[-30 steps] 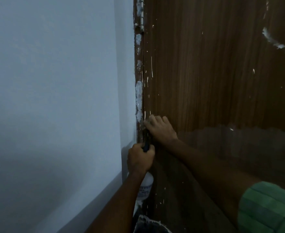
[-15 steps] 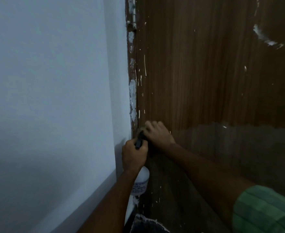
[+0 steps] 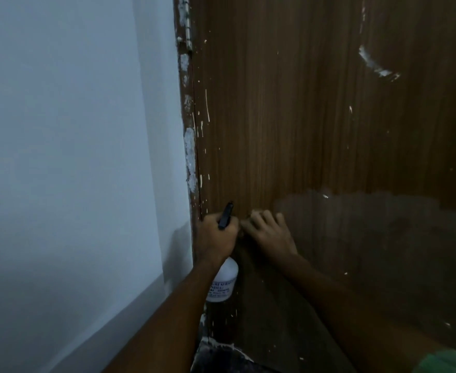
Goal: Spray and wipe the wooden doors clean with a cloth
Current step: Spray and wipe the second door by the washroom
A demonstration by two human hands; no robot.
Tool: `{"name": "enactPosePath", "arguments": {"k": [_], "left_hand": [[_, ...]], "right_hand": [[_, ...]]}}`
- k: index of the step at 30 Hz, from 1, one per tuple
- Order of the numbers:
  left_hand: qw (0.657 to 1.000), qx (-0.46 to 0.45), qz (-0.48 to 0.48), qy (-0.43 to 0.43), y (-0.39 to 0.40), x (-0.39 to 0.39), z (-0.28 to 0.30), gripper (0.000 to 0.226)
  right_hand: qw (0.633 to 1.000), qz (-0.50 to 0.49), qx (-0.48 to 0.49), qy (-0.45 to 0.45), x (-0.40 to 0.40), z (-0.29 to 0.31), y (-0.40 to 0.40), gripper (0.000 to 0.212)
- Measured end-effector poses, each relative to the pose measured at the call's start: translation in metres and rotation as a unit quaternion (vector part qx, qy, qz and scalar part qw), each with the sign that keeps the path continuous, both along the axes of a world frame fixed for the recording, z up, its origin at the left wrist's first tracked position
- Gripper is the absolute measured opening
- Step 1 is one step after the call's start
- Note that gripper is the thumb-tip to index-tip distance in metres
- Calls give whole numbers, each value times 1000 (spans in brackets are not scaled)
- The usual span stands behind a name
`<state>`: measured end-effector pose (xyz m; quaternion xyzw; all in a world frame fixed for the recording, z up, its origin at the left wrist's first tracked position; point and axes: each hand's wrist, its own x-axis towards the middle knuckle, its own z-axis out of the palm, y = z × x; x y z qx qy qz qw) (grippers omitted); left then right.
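The brown wooden door point(image 3: 302, 117) fills the right of the view, flecked with white paint specks and a white smear at upper right. My left hand point(image 3: 214, 238) grips a white spray bottle point(image 3: 222, 284) by its neck; the black nozzle point(image 3: 225, 216) sticks up above my knuckles, close to the door's hinge edge. My right hand point(image 3: 271, 234) lies against the door just right of the bottle, fingers curled over a dark cloth point(image 3: 243, 234) of which only a sliver shows. A darker wet patch point(image 3: 369, 238) spreads to the right of that hand.
A pale blue-white wall point(image 3: 73, 157) covers the left half. The door frame point(image 3: 187, 130) between wall and door is chipped with white paint, with a metal hinge point(image 3: 187, 28) at the top. My green sleeve point(image 3: 447, 362) shows at bottom right.
My right hand slid right along the door, away from the frame edge. My left hand with the bottle stayed close beside it, and the black nozzle now shows above my knuckles.
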<state>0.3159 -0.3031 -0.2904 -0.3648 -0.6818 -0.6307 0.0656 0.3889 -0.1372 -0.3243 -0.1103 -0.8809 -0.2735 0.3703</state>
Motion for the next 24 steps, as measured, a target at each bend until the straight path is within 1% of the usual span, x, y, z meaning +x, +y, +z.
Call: {"name": "enactPosePath", "arguments": {"k": [1,2,3,5,7,8,9,11,14,15,16,17,19,20,21,22,24], "left_hand": [[1000,-2,-6,6,2,4,2,27],[1000,-3,-15,13,3,8,3,26],[999,-4,-25,20,5,12,5,25],[999,-11,-33,26,7,20,8,25],[999,-8,-35,23,10,22,8,26],[999,-8,-34,23,11,25,8,27],[999,-11,-35,22,13,28,8,27],[999,-18,-43,10,18,31,9,26],[997,-30,-66,0,25,37,13,22],[997,-35,-71,-6,28,40,16,21],[996,-39,-75,-10,31,43,18,22],[996,-39,-82,-13,35,46,20,21],[994,-34,-103,-20,42,54,25,20],[993,-32,-112,-19,46,57,27,19],[992,-34,-117,-14,50,60,27,18],[992,-38,-119,-5,54,64,25,18],[991,-43,-123,6,63,71,24,19]], "right_hand": [[1000,6,5,-22,4,-13,2,77],[1000,16,2,-24,9,-14,4,72],[1000,20,-7,-5,12,-6,4,67],[995,-3,-41,87,14,31,2,58],[977,-17,-92,192,18,69,-1,51],[970,-25,-95,221,19,78,-2,50],[970,-22,-83,227,23,79,-3,51],[979,-13,-57,194,35,55,2,57],[996,7,-14,86,63,-12,16,76],[999,7,5,49,71,-22,22,78],[999,13,14,38,76,-21,28,75],[998,14,10,59,77,-10,31,68],[985,4,-42,167,74,34,27,54],[974,-7,-74,216,74,58,25,51],[966,-11,-86,244,75,77,24,51],[964,-15,-81,252,78,84,25,51],[972,-15,-58,228,86,66,32,51]]}}
